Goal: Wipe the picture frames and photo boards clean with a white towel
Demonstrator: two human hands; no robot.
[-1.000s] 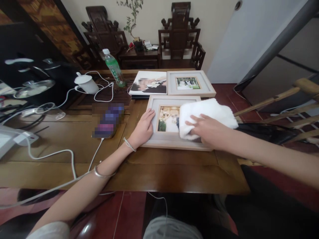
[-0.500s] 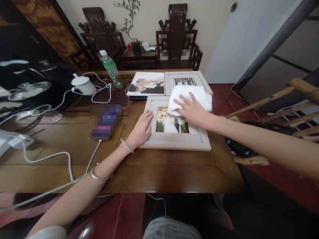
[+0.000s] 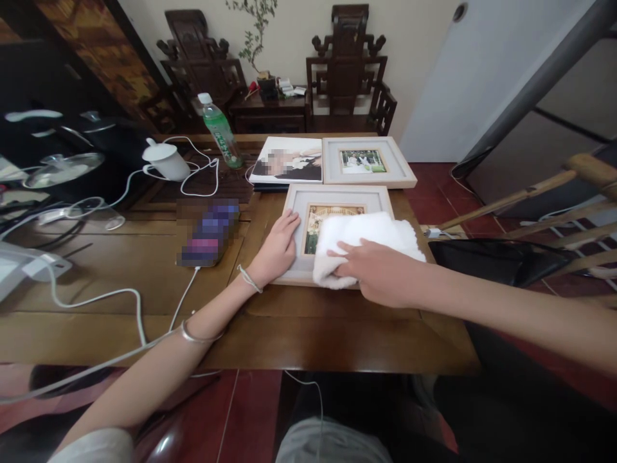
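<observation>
A picture frame (image 3: pixel 347 193) with pale wood edges and a light grey mat lies flat on the wooden table. My left hand (image 3: pixel 278 247) holds its left edge, fingers together over the border. A folded white towel (image 3: pixel 371 235) is under my right hand (image 3: pixel 373 267), whose fingers press and grip it against the lower right of the frame. The towel hides most of the photo; its upper and left parts show. Behind lie a second picture frame (image 3: pixel 402 164) and a white-edged photo (image 3: pixel 289 161) on a dark stack.
A smartphone (image 3: pixel 209 235) with a white cable lies to the left. Farther back are a lidded white mug (image 3: pixel 166 161), a green-labelled bottle (image 3: pixel 222 132) and a black pot (image 3: pixel 67 186). White cords cross the left side. A wooden chair (image 3: pixel 588 193) stands at right.
My right hand has moved the towel toward me, from the frame's top right to its lower right. The rear frame's photo is uncovered. My left hand stays on the frame's edge.
</observation>
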